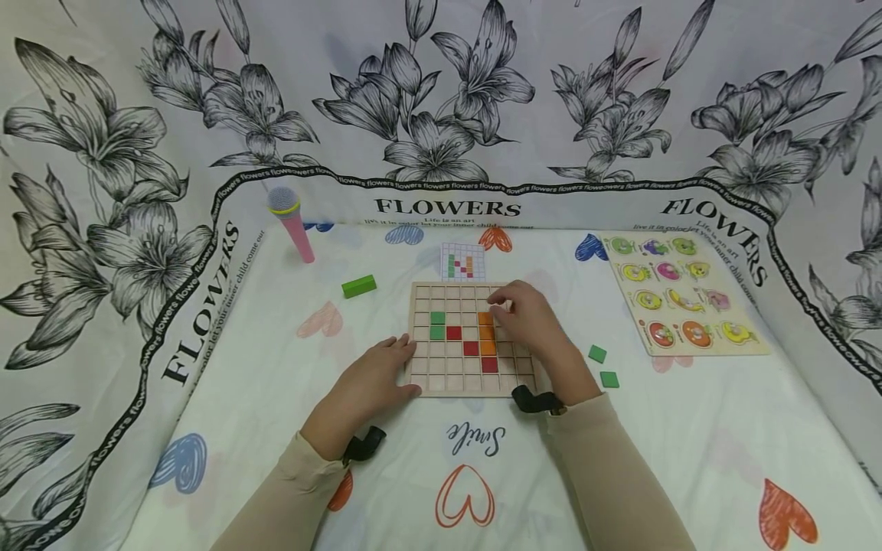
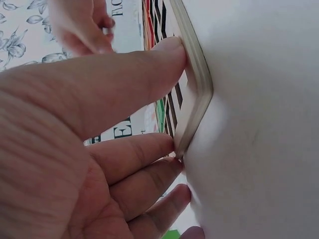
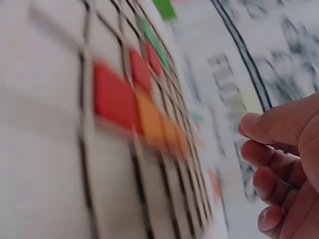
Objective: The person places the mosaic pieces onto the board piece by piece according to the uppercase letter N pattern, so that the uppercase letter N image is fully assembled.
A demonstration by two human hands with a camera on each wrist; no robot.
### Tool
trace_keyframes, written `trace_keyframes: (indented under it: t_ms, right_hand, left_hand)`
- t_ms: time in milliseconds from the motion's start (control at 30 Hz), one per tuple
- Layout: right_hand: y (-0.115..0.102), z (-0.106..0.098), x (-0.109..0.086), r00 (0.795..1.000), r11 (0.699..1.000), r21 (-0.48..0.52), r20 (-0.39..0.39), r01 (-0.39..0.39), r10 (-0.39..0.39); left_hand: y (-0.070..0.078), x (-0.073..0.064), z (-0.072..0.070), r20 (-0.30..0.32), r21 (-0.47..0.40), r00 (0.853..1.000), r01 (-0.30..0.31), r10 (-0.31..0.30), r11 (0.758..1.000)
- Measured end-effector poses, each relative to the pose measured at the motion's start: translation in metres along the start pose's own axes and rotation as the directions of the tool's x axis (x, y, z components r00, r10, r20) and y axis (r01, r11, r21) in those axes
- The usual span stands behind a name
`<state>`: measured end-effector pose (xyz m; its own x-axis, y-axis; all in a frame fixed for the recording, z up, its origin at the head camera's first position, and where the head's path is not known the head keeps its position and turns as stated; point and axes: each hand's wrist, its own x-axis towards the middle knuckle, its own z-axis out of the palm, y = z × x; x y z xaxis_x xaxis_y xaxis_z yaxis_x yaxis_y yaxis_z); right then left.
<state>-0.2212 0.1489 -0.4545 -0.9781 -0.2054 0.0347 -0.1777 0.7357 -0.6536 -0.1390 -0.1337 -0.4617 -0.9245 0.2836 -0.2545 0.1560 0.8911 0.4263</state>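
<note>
A wooden grid board (image 1: 437, 371) lies on the table with square tiles in its cells. Green tiles (image 1: 437, 325) sit at the left, red tiles (image 1: 471, 349) run in a downward diagonal, and orange tiles (image 1: 487, 334) form a column. My left hand (image 1: 370, 379) rests at the board's left edge; in the left wrist view the thumb (image 2: 167, 62) lies on the rim, the fingertips against the side. My right hand (image 1: 529, 317) hovers over the board's upper right, by the top orange tile. In the right wrist view its loosely bent fingers (image 3: 264, 152) hold nothing.
A pattern card (image 1: 462, 262) lies behind the board. To the left are a green block (image 1: 359, 286) and a pink toy microphone (image 1: 296, 226). Two loose green tiles (image 1: 597, 353) lie right of the right wrist, with a fruit puzzle board (image 1: 661, 348) beyond.
</note>
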Motion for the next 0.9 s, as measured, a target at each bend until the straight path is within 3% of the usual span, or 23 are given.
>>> trace_keyframes:
  t_ms: [233,467,567,900]
  right_hand:
    - [0.060,-0.053,-0.035,0.978,0.977,-0.046,-0.037,-0.209,0.207]
    - [0.112,-0.087,-0.077,0.922,0.923,-0.070,0.060,-0.379,0.383]
    - [0.123,-0.093,-0.091,0.911,0.914,-0.077,0.085,-0.397,0.403]
    - [0.129,-0.084,-0.100,0.923,0.924,-0.049,0.053,-0.379,0.382]
  left_hand:
    - [0.000,-0.001,0.000,0.000,-0.001,1.000,0.004,-0.004,1.000]
    - [-0.002,0.001,0.002,-0.007,0.000,1.000,-0.004,0.004,1.000]
    - [-0.002,0.001,0.002,-0.004,-0.002,1.000,-0.002,0.002,1.000]
    - [0.000,-0.001,0.001,-0.003,0.002,1.000,-0.006,0.006,1.000]
